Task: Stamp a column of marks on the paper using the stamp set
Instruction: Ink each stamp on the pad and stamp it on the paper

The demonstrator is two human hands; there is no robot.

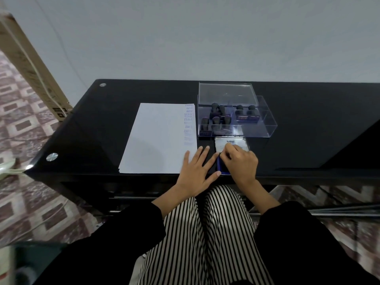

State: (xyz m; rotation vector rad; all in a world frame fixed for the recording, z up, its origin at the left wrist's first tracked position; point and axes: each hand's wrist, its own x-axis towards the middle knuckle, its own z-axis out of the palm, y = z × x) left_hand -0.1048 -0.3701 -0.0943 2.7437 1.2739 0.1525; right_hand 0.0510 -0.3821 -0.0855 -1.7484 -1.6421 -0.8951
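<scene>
Black desk [102, 124] against grey wall [185, 38], patterned tile floor [24, 124], stamped paper [156, 140]

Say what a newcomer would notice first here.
The white paper on the black table stands out, a column of blue marks down its right edge. Right of it, a clear box holds stamps; nearer, the left hand lies flat and the right hand pinches the open ink pad.

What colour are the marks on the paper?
Bluish-purple marks on the white paper; head view.
</scene>
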